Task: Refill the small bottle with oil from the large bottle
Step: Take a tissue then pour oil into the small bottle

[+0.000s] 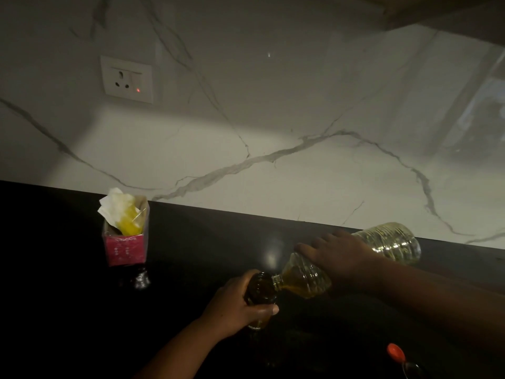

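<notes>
A small dark glass bottle (261, 289) stands on the black counter (68, 310), and my left hand (237, 307) grips it round the neck and body. My right hand (338, 255) holds the large clear plastic bottle (393, 243) from above, tipped down to the left. Yellow oil sits in the large bottle's lower shoulder, and its open mouth (277, 281) touches the small bottle's rim. The lower part of the small bottle is hidden by my fingers and the dark.
A pink carton (124, 248) with white paper and a yellow wrapper stands at the back left. An orange cap (395, 352) lies at the front right. The marble wall carries a socket plate (126, 79).
</notes>
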